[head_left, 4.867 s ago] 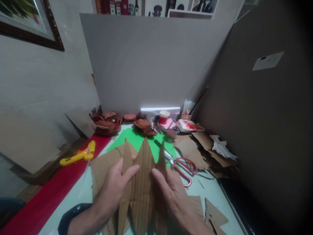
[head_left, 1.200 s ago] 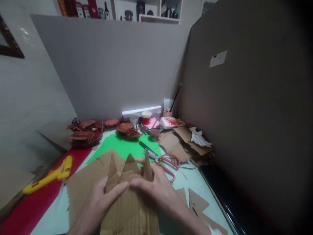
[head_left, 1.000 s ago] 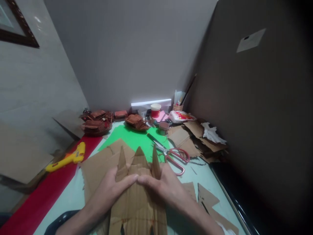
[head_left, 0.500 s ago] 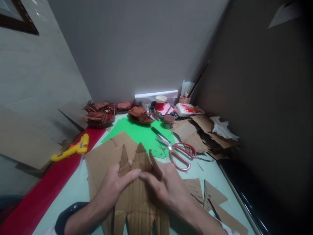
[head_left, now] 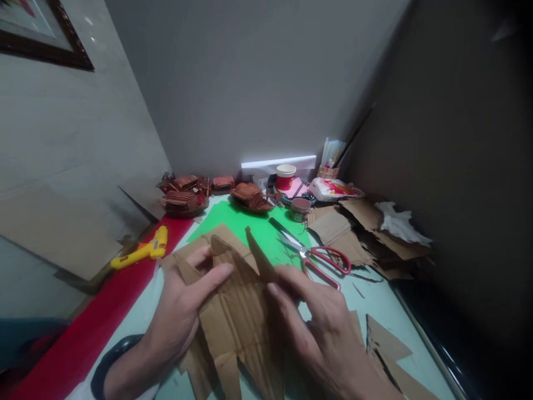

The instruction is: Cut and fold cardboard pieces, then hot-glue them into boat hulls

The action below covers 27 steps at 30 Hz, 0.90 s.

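Observation:
A folded piece of brown cardboard (head_left: 245, 311) with pointed tips at both ends is between my hands, tilted above the table. My left hand (head_left: 183, 305) grips its left side, thumb on the near face and fingers behind. My right hand (head_left: 312, 316) pinches the right edge by a long pointed flap (head_left: 258, 253), thumb and index finger on either side. Beyond the hands, a larger flat cardboard sheet (head_left: 227, 233) lies on green paper (head_left: 212, 219). Red-handled scissors (head_left: 308, 254) rest open to the right of it, close to a dark-handled knife (head_left: 283, 229).
A yellow glue gun (head_left: 144, 250) lies on the red strip (head_left: 100, 305) at left. Brown cardboard models (head_left: 183, 200) stand at the back. Cardboard pieces (head_left: 350, 239) are piled at right, with offcuts (head_left: 387, 339) nearer me. A black glossy object (head_left: 425, 322) borders the table's right side.
The cardboard piece has turned and tilted, its upper part swinging left. My thumbs have moved apart, and my right hand has shifted to the right edge. The view has shifted slightly left.

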Available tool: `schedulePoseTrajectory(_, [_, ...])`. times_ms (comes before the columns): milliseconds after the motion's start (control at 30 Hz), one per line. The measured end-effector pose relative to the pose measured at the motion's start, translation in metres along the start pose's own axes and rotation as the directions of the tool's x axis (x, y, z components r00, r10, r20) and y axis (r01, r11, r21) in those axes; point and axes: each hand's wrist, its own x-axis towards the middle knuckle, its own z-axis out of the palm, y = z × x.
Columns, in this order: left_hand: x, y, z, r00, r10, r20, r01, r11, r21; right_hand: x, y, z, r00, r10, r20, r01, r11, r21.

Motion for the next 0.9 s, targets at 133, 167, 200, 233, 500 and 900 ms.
schedulePoseTrajectory(133, [-0.005,0.003,-0.002,0.993,0.115,-0.003,-0.113,0.984,0.135,-0.002,0.001,0.001,0.971,-0.234,-0.043,0.228,0.967,-0.115])
schedulePoseTrajectory(167, [-0.006,0.004,-0.003,0.99,0.139,0.0,-0.137,0.975,0.173,-0.002,0.001,0.001,0.959,-0.278,-0.044,0.268,0.95,-0.158])
schedulePoseTrajectory(200, [-0.007,0.005,-0.003,0.988,0.154,0.004,-0.152,0.967,0.206,-0.002,0.001,0.001,0.95,-0.307,-0.049,0.293,0.936,-0.194])
schedulePoseTrajectory(233, [-0.007,0.006,-0.003,0.987,0.163,0.006,-0.16,0.96,0.229,-0.002,0.001,0.001,0.946,-0.32,-0.053,0.302,0.929,-0.213])
schedulePoseTrajectory(500, [-0.011,0.011,0.002,0.873,0.48,0.08,-0.476,0.806,0.352,-0.002,0.0,0.0,0.955,-0.294,-0.028,0.286,0.943,-0.17])
schedulePoseTrajectory(900, [-0.02,0.018,-0.006,0.69,0.663,0.289,-0.723,0.651,0.233,-0.013,0.004,0.008,0.934,-0.351,-0.066,0.335,0.925,-0.181])
